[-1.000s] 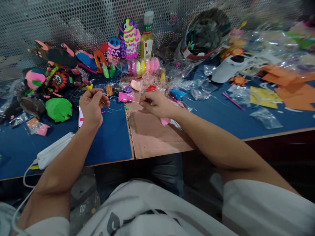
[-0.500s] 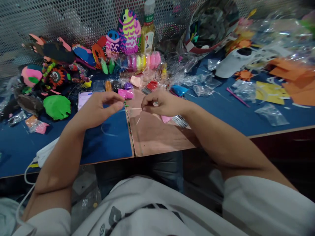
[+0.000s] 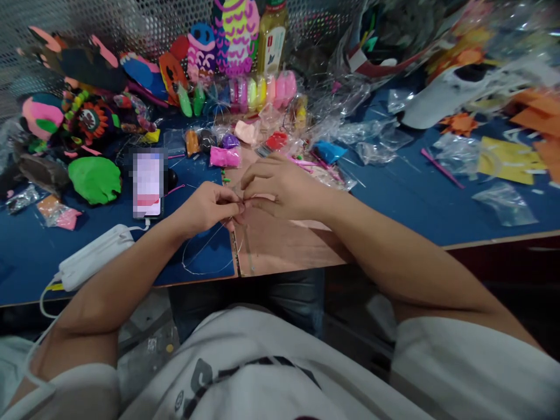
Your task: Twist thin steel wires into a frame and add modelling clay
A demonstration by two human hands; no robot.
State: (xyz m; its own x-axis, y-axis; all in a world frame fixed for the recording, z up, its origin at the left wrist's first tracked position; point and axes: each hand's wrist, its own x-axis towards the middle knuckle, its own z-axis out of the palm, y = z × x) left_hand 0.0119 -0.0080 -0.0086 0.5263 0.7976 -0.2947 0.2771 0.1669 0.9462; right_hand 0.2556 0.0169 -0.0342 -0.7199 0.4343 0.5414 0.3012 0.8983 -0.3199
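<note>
My left hand (image 3: 213, 205) is closed in a pinch over the seam between the blue mat and the brown board. From its fingers a thin pale thread (image 3: 185, 265) droops in a loose loop onto the blue mat (image 3: 175, 248). My right hand (image 3: 284, 188) meets it from the other side, fingers bent and fingertips touching those of the left. The bit of thread between the fingertips is largely hidden. Both hands hover over the brown board (image 3: 284, 248). Just beyond them lies a pink clay packet (image 3: 225, 156).
On the left are a phone (image 3: 147, 181) cabled to a white power bank (image 3: 96, 256) and a green clay piece (image 3: 95, 179). Clay figures line the mesh back beside a bottle (image 3: 272, 44). Plastic wrappers, a blue clay packet (image 3: 330, 151) and a pink stick (image 3: 441, 168) lie right.
My hands, apart before, have come together with fingertips meeting. The left moved right and down, uncovering the phone. The view has tilted down slightly, and the thread loop shows more clearly.
</note>
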